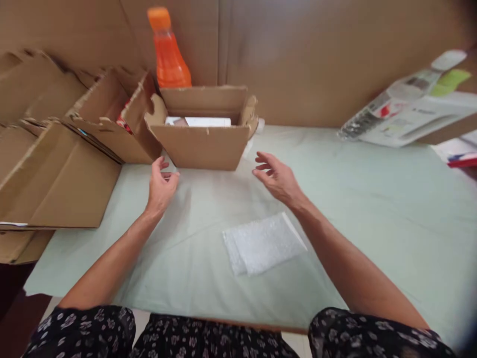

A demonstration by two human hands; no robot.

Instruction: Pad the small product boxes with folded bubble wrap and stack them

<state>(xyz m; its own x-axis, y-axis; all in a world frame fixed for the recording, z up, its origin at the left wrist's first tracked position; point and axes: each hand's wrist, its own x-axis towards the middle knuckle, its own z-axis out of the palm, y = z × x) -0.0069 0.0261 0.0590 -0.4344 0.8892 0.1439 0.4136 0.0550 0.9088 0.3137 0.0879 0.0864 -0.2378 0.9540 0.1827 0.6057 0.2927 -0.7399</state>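
Note:
An open cardboard box [203,148] stands at the back of the table, with a white boxed item [208,122] inside. My left hand [162,188] hovers by the box's left front corner, fingers curled but apart, holding nothing. Off the box's right side is my right hand [278,176], its fingers loosely bent with a gap to the thumb and nothing between them. Neither hand appears to touch the box. Nearer to me, a folded clear bubble-wrap pouch [266,243] lies flat on the table, left of my right forearm.
More open cardboard boxes [63,179] crowd the left side. Behind the middle box stands an orange bottle [171,62]. At the back right lean a clear bottle [395,102] and a white jug [421,119]. A pale green cloth [380,209] covers the table; cardboard walls [316,59] rise behind.

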